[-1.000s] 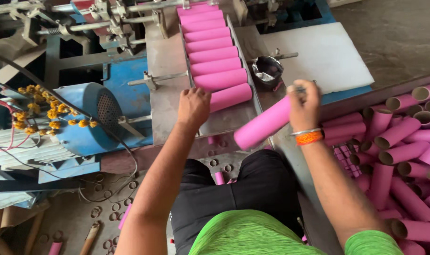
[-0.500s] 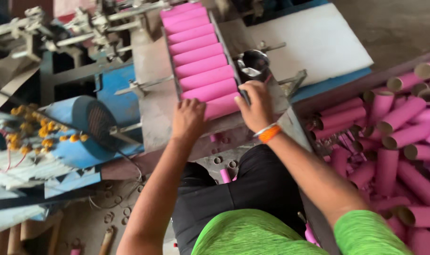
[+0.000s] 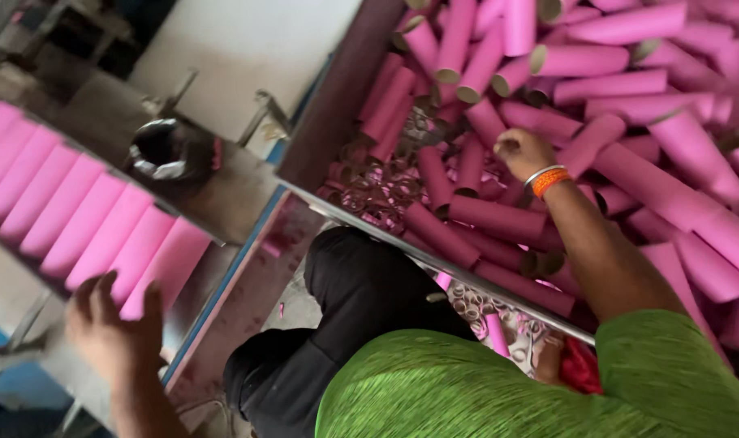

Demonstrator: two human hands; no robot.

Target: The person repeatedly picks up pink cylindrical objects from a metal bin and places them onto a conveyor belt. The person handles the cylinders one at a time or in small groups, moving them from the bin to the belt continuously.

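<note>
My left hand [image 3: 114, 324] lies at the lower left with its fingers spread, touching the nearest tube of a row of pink cardboard tubes [image 3: 77, 219] laid side by side on a metal feed tray [image 3: 223, 207]. My right hand [image 3: 522, 152], with an orange wristband [image 3: 549, 180], reaches into a large pile of loose pink tubes [image 3: 645, 97] at the right. Its fingers are curled among the tubes, against one short tube [image 3: 590, 139]. Whether it grips that tube is not visible.
A dark round metal cup [image 3: 162, 150] sits at the tray's far end. A metal rail [image 3: 434, 261] edges the tube bin, with small cardboard rings [image 3: 377, 195] inside. A white panel [image 3: 247, 40] lies behind. My dark-trousered knee [image 3: 361, 292] is below.
My right hand has left the tube row and swung right into the loose tube pile. The view turned right with it. My left hand stays at the near end of the row.
</note>
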